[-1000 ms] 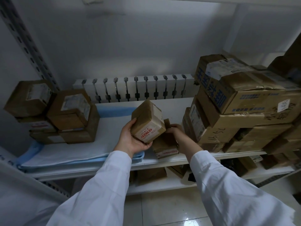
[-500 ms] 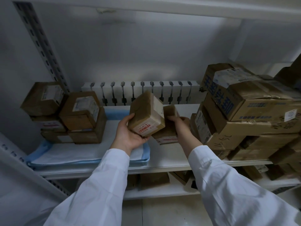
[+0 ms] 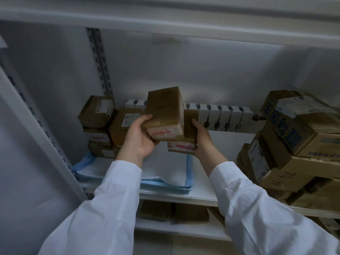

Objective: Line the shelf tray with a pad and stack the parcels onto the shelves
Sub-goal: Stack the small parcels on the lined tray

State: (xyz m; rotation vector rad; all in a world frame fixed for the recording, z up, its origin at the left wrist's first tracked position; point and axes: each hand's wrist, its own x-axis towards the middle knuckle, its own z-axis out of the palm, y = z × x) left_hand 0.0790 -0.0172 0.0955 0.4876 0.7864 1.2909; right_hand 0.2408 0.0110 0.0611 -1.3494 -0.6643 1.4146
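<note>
upright parcel (image 3: 164, 113) held in the air over the pad (image 3: 165, 171), left hand (image 3: 139, 138) curled round its lower left corner. second parcel (image 3: 182, 144) just behind it, right hand (image 3: 202, 139) gripping its right side. small stack (image 3: 101, 126) sits on the pad's left end, box pile (image 3: 294, 144) at the shelf's (image 3: 202, 191) right, bare gap between.

Both arms wear long white sleeves — plain, smooth cloth like that of a lab coat. The left sleeve (image 3: 103, 208) and the right sleeve (image 3: 257, 208) each end in a plain cuff at the wrist, with soft folds along the forearm. The left hand (image 3: 139, 138) and the right hand (image 3: 203, 139) are bare.
</note>
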